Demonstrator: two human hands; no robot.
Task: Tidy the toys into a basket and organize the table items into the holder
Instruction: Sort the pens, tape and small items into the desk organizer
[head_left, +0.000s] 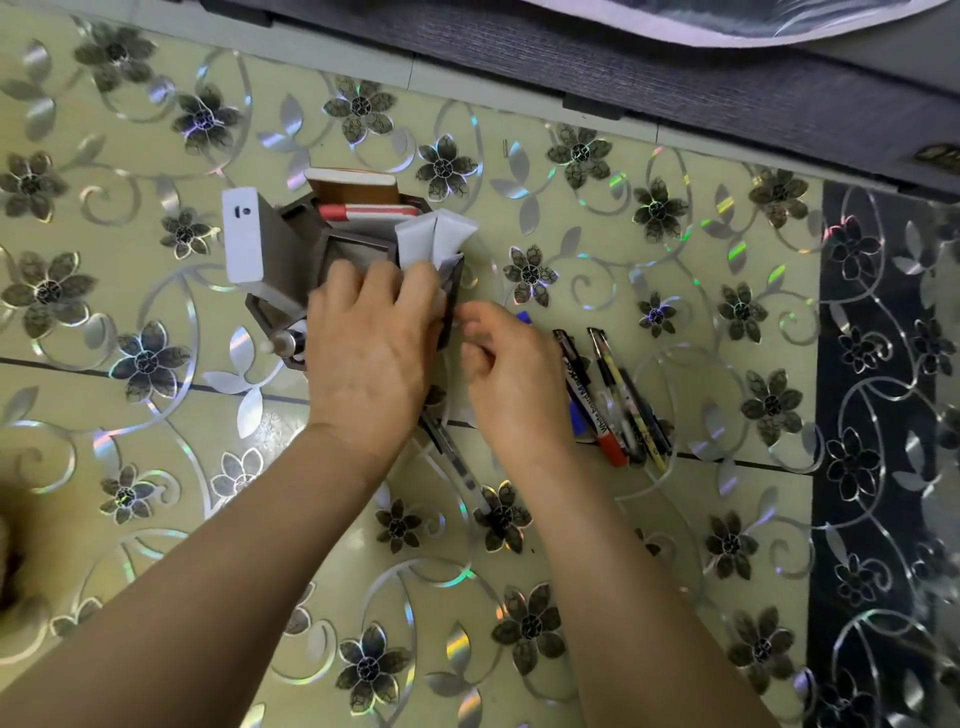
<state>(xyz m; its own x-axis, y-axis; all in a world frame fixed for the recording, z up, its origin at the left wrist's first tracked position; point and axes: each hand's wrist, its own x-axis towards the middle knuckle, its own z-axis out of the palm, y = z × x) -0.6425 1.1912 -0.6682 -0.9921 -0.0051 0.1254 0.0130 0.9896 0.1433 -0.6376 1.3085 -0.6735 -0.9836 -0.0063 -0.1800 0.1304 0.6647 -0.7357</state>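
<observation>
Head view, left to right: a white rectangular item (243, 236) stands upright in the left compartment of the dark holder (291, 249), which sits a little left of the table's centre. Behind it, toward the far edge, a brown-and-white book-like thing (353, 187) and a red-and-white one (369, 212) fill the back slots. A pale cylindrical thing (283, 344) pokes from the near-left compartment. The left hand (371, 338) lies spread over the holder's top, fingers apart and pressed onto a white tube (434, 236) that juts from the right compartment; whether it grips the tube or only steadies it, I cannot tell. Just right, the right hand (511, 374) hovers beside the holder with fingers loosely curled; it seems to hold nothing, though a blue bit (523, 317) shows behind it. Further right lie a whiteboard marker (587, 395) and several pens (631, 402), bunched and touching, still outside the holder.

To do this step well, I judge the left hand should seat the tube fully while bracing the holder, so it does not tip, then the right can gather the pens together.

A glossy yellow-green cloth (675, 545) with silver flowers covers the table; the right edge turns dark. Beyond the far edge runs a grey woven surface (675, 67). No basket or toys are visible.
</observation>
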